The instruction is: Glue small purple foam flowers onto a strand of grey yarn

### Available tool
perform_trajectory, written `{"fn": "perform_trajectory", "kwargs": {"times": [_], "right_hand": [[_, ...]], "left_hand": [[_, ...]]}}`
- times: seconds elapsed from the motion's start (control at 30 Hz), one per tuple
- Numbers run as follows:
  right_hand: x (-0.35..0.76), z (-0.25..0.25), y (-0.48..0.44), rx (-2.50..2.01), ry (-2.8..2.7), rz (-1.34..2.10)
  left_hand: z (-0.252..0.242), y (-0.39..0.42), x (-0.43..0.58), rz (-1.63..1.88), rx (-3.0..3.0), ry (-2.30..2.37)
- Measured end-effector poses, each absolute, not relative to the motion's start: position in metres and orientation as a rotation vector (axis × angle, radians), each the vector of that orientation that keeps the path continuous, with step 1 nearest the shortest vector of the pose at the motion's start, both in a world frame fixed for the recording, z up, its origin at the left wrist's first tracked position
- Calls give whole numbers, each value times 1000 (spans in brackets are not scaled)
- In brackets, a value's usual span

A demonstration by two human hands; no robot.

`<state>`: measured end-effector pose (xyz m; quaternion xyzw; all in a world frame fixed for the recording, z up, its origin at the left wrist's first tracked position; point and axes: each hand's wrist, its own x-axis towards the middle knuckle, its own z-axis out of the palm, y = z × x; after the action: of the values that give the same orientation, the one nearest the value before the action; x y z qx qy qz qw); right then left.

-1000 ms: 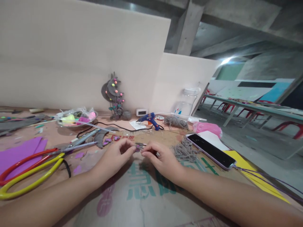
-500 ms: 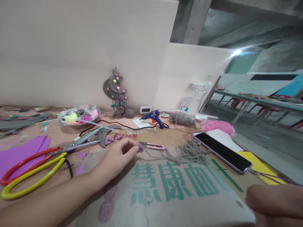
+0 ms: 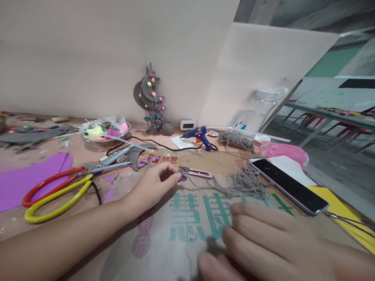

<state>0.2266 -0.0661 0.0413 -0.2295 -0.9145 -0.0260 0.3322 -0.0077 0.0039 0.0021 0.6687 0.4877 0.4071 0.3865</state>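
Note:
My left hand (image 3: 159,181) is closed in a pinch on a small purple felt piece (image 3: 183,178), mostly hidden by the fingertips. Grey yarn (image 3: 205,185) runs from beside that piece to a loose tangle (image 3: 247,181) on the cardboard. Just past my left fingertips lie pink thread snips (image 3: 197,172). My right hand (image 3: 272,242) hovers low over the cardboard (image 3: 164,249) at the right, fingers curled and smeared by motion; whether anything is in them I cannot make out. A grey felt crescent (image 3: 136,156) with small purple hearts lies beyond my left hand.
Large scissors with red and yellow handles (image 3: 60,195) lie open at left over purple sheets (image 3: 32,177). Behind are a bowl (image 3: 84,137) of pompoms, a blue glue gun (image 3: 200,136) with a cord, a clock (image 3: 188,124) and a bottle (image 3: 260,111). A phone (image 3: 290,185) lies right.
My right hand has come in from the right edge to over the cardboard. My left hand keeps its pinch beside the snips. The camera view has shifted, tilting a little downward.

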Motion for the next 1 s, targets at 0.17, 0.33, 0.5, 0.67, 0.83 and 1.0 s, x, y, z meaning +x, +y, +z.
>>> {"fn": "perform_trajectory", "kwargs": {"times": [0.17,0.33,0.5,0.67,0.83,1.0], "right_hand": [[193,63,-28,-387,-2776,-300],[209,58,2,-791,-2645,-356],[213,35,38,-1054,-2564,-45],[210,12,48,-962,-2653,51],[207,2,45,-914,-2675,-133],[211,5,50,-1159,-2402,35]], "left_hand": [[4,4,-7,988,1693,1257],[3,4,-6,959,1676,1286],[2,2,-6,939,1729,1287],[3,2,-6,953,1804,1309],[5,1,-4,985,1786,1306],[2,1,-8,1019,1809,1291]]}}
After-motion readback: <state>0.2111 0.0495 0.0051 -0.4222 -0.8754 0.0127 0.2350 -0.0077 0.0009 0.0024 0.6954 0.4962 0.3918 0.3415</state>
